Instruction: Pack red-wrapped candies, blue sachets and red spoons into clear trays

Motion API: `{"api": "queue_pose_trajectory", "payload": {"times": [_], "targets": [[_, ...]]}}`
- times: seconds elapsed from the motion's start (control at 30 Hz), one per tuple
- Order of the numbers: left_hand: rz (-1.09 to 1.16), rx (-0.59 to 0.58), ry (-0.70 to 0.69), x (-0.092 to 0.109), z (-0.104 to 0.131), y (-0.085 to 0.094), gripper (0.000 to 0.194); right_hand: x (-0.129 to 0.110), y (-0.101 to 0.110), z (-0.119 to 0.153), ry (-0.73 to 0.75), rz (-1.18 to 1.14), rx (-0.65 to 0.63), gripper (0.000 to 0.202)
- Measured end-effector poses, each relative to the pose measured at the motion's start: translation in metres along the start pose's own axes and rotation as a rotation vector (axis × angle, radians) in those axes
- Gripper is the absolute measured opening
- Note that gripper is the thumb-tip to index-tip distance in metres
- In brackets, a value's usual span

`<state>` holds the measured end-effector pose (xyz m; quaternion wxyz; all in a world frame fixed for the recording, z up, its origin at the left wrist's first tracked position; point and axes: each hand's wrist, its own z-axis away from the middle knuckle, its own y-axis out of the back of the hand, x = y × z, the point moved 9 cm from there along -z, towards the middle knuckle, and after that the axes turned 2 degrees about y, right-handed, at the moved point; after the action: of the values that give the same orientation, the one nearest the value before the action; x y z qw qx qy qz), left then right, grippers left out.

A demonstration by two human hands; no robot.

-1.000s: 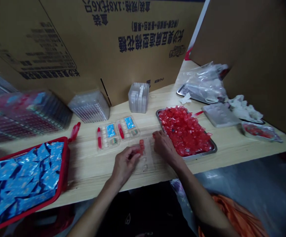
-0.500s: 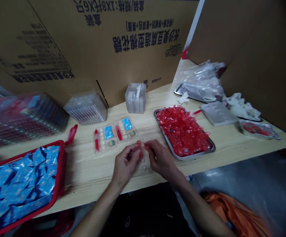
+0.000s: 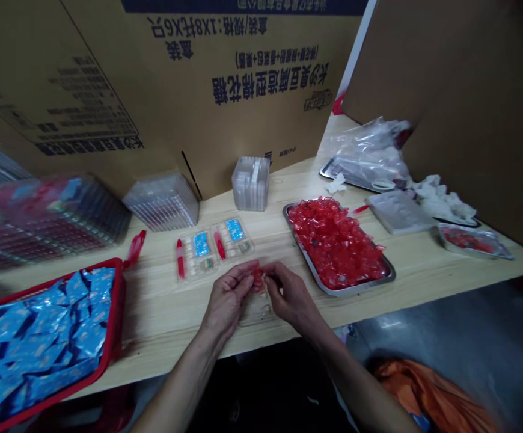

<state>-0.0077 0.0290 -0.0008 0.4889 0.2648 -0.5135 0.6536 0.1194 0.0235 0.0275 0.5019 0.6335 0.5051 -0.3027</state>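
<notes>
Between my hands, over the front of the table, is a small red see-through plastic piece [image 3: 257, 278]. My left hand [image 3: 226, 296] is closed on it with thumb and fingers. My right hand [image 3: 290, 293] pinches at its right edge, and the fingertips hide part of it. Under my hands lies a clear plastic tray [image 3: 256, 314], partly covered by them. Beyond sit two filled clear trays, a left one [image 3: 195, 266] and a right one [image 3: 243, 234], each with a red pen-like stick, a blue packet and a small striped piece.
A metal tray [image 3: 318, 278] heaped with red plastic pieces is on the right. At left stands a red basket [image 3: 116, 313] of blue packets. Stacked clear trays [image 3: 165, 201] and a smaller stack [image 3: 251, 183] line the cardboard box [image 3: 162, 102]. Plastic bags [image 3: 370, 150] lie at the back right.
My right hand has moved slightly left, closing the gap to the red plastic piece in my left hand. The view has shifted a little, showing more of the clear tray underneath.
</notes>
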Motion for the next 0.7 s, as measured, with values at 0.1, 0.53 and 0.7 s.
{"api": "queue_pose_trajectory", "payload": {"times": [0.1,0.53,0.7], "targets": [[0.001,-0.014,-0.002,-0.001,0.001,-0.001,0.043,-0.003,-0.002,-0.001,-0.015,-0.015,-0.009,0.015],[-0.033,0.059,-0.018,-0.003,0.002,0.006,0.034,-0.006,-0.007,0.001,0.018,0.028,-0.058,0.011],[-0.081,0.102,0.022,-0.001,0.001,0.013,0.039,-0.010,-0.006,-0.001,0.036,0.145,-0.052,0.011]]}}
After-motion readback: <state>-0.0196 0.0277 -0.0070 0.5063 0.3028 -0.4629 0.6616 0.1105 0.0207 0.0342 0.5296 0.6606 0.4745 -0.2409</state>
